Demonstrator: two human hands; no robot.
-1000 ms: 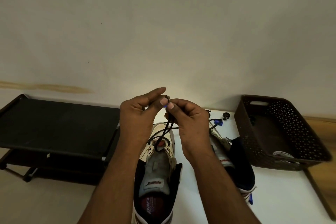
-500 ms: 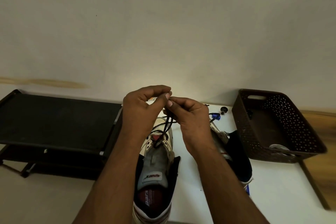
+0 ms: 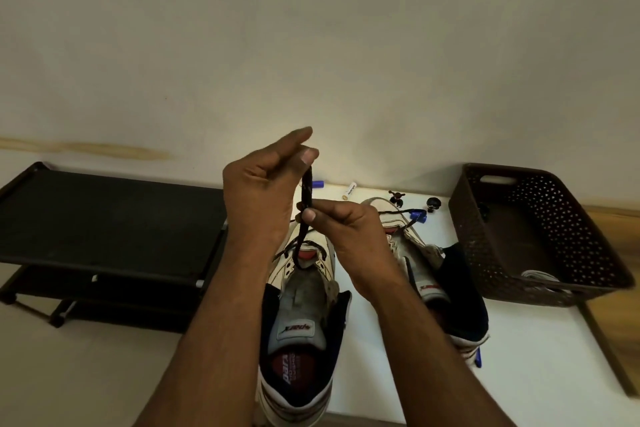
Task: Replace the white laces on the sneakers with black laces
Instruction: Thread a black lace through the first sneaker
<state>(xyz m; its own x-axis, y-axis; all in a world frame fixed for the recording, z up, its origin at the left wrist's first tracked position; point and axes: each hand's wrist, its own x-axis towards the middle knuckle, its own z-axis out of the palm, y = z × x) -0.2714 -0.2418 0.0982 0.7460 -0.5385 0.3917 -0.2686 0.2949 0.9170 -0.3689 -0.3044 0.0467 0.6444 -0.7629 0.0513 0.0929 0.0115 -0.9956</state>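
White surface (image 3: 398, 374) carries both sneakers. I see my left hand (image 3: 258, 198) and right hand (image 3: 341, 229) pinching the black lace (image 3: 306, 194) taut above the near sneaker (image 3: 304, 308), fingers clamped on it.

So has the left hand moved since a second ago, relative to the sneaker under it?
Yes. The left hand has risen away from the white sneaker, drawing the black lace upward.

Both hands (image 3: 294, 204) pinch a black lace (image 3: 306, 198) above the sneaker (image 3: 301, 291).
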